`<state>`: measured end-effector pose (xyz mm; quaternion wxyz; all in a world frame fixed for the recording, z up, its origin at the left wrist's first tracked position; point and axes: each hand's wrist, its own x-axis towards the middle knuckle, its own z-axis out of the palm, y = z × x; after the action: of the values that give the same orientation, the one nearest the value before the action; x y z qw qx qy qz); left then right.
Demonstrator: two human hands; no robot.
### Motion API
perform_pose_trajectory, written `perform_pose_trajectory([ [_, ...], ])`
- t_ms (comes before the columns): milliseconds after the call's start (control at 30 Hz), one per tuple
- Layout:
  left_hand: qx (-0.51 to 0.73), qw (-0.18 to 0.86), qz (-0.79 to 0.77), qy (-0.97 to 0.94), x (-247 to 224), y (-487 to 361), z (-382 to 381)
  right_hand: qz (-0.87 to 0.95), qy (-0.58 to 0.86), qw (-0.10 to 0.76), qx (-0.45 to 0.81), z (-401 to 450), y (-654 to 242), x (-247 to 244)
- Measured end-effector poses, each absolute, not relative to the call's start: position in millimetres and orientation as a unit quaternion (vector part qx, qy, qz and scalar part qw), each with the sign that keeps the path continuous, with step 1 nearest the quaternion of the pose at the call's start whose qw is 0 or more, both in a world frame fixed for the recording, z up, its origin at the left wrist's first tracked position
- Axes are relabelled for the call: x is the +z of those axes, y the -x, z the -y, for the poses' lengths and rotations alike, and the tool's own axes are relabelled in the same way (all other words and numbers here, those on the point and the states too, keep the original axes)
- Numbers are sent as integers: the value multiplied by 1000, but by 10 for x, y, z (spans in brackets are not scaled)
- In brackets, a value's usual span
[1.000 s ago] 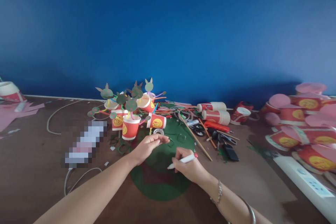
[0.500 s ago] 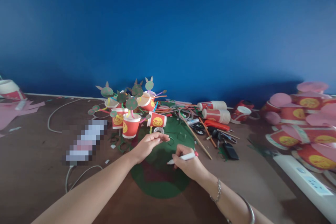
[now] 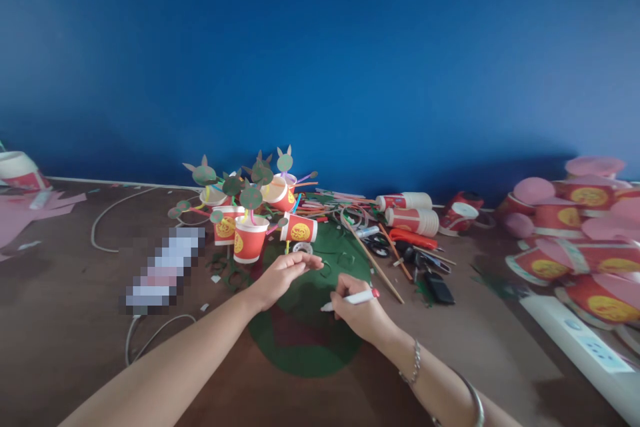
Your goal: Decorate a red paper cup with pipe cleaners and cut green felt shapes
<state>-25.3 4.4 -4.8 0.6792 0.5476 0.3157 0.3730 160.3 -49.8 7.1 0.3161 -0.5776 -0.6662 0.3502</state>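
Observation:
My right hand grips a white marker with a red end, its tip low over a dark green sheet with a rounded near edge. Whether the tip touches the sheet I cannot tell. My left hand rests at the left of the sheet, fingers stretched out and holding nothing. Just beyond it lies a roll of tape. Past that stand red and white paper cups with green cut-out heads and coloured stems; one cup lies on its side.
A phone-like object, blurred out, lies left with a cable. Wooden sticks, an orange cutter, a black item and stacked cups lie right. A power strip and pink-trimmed cups are far right; pink paper far left.
My right hand and the marker have shifted very slightly to the right. The left hand stays in place, and the things on the table look the same.

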Motion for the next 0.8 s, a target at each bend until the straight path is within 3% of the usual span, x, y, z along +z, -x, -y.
perform_pose_trajectory([
  [800, 374, 680, -309, -550, -54, 251, -45, 667, 555, 297, 398, 534, -1609, 73],
])
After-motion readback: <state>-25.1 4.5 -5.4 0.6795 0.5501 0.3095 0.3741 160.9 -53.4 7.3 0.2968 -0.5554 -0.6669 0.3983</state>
